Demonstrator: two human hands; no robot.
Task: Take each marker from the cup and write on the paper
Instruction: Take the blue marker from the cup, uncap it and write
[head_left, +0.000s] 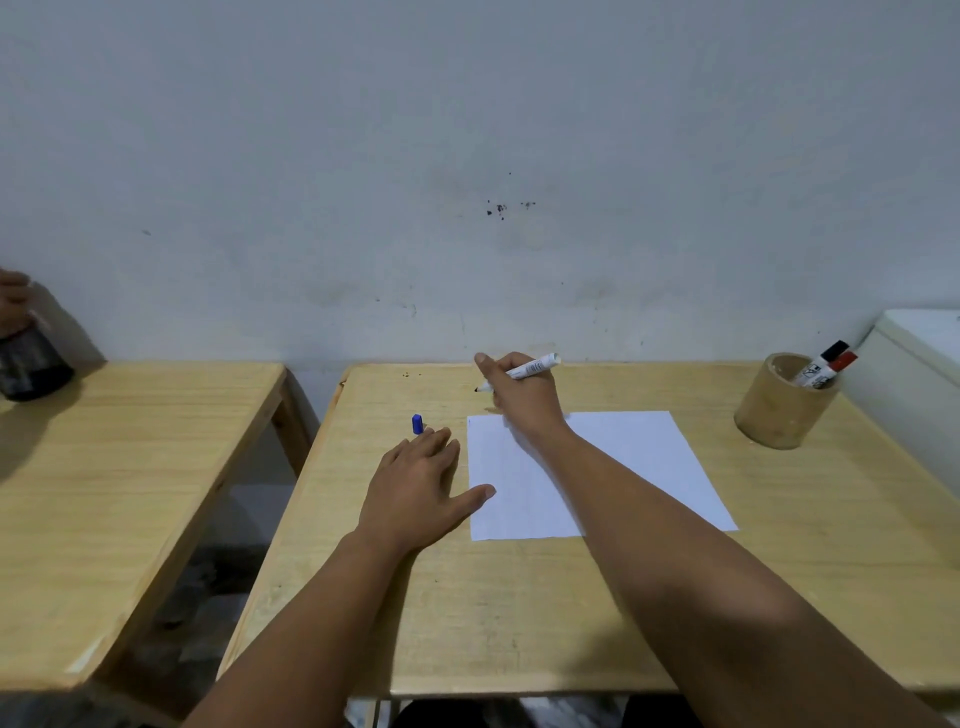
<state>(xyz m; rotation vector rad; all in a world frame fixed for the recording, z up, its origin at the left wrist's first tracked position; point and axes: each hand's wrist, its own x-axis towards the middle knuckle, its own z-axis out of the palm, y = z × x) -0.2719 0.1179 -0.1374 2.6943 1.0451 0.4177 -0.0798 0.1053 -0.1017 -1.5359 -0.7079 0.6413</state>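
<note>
A white sheet of paper (639, 462) lies on the wooden table (519, 613). My right hand (522, 392) is shut on an uncapped white marker (535, 368), its dark tip pointing left just beyond the paper's far left corner. My left hand (415, 491) rests flat on the table, fingers apart, thumb touching the paper's left edge. A blue marker cap (416, 424) stands just past its fingertips. A tan cylindrical cup (779, 410) at the far right holds two markers (826, 368), one black-capped, one red-capped.
A second wooden table (119, 467) stands to the left across a gap. On it, at the frame's left edge, another person's hand holds a dark jar (31, 364). A white box-like object (914, 379) sits right of the cup. A wall rises behind.
</note>
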